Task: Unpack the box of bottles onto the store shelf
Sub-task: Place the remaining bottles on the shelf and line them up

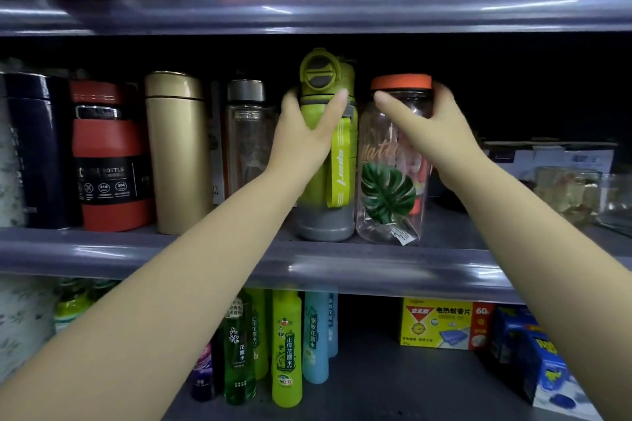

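Observation:
A green sports bottle (325,215) with a grey base, flip lid and green strap stands upright on the middle grey shelf (239,256). My left hand (304,130) grips it around the neck. Right beside it, touching, stands a clear bottle (386,202) with an orange lid and a green leaf print. My right hand (431,133) wraps around its upper part just under the lid. Both bottles rest near the shelf's front edge. No box of bottles is in view.
Left of the green bottle stand a clear bottle with a grey cap (248,133), a gold flask (178,150), a red flask (109,161) and a dark blue tube (37,147). Glassware (567,195) sits at right. Below are several spray bottles (287,349) and boxes (444,323).

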Available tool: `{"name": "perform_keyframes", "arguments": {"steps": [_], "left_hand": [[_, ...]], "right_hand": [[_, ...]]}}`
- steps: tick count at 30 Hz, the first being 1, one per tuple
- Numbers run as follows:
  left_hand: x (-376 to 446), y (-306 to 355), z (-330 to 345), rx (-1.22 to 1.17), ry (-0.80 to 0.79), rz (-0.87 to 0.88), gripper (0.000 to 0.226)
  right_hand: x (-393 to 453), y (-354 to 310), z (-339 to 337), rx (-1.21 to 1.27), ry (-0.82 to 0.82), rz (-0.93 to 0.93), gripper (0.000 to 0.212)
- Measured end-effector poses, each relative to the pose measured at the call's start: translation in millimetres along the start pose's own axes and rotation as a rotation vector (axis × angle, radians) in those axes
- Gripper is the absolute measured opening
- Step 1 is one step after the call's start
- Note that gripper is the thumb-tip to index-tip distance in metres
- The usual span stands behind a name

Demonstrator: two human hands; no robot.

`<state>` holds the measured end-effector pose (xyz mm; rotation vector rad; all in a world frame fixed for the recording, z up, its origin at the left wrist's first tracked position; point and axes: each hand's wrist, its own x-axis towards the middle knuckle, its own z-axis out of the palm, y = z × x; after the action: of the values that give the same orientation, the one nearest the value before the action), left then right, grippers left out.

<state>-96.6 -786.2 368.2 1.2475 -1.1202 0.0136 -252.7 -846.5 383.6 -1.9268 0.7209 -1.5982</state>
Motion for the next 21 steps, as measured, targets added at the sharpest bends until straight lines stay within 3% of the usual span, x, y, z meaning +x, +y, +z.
{"name": "perform_keyframes", "arguments": {"steps": [4,9,16,19,21], "left_hand": [[-29,-26,-8,0.030,-0.137,-0.040,0.092],[-39,-37,-12,0.058,-0.164,-0.063,0.089],[-51,-31,5,0.062,0.010,-0.030,0.092],[-57,-29,15,0.053,0.068,-0.003,0.100],[-56,-27,15,0.050,0.026,-0.036,0.105]], "right_hand": [[-30,28,-7,-0.031,-0.091,0.065,0.109],[-43,49,-9,-0.044,-0.110,0.120,0.118],[-32,58,-22,0.044,-0.219,0.137,0.105],[-30,59,-22,0.090,-0.277,0.127,0.083],[-29,57,-25,0.083,-0.298,0.127,0.077]]}}
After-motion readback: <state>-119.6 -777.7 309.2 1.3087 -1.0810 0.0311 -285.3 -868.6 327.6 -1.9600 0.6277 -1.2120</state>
